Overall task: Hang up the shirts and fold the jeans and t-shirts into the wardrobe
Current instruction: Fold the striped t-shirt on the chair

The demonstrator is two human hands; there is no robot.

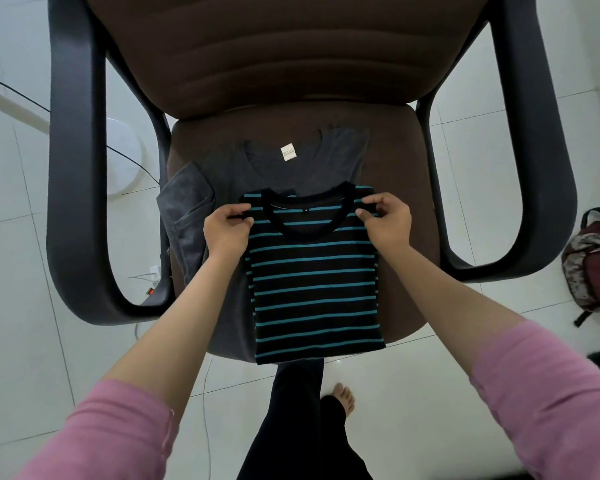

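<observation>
**A:** where's the striped t-shirt [314,282] sitting right now?

**B:** lying flat on the chair seat [400,140], on top of a grey t-shirt [302,164], jeans [184,216] just left of it. Left hand [226,230] and right hand [388,223] are each pinching a shoulder.

**A:** so folding?

**B:** looks like it, sides seem tucked already. Guessing she's needing to bring the collar end down toward the hem next, keeping both edges even.

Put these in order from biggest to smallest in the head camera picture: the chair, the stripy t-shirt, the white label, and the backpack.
1. Chair
2. Stripy t-shirt
3. Backpack, though it is cut off at the edge and lies farther away
4. White label
</observation>
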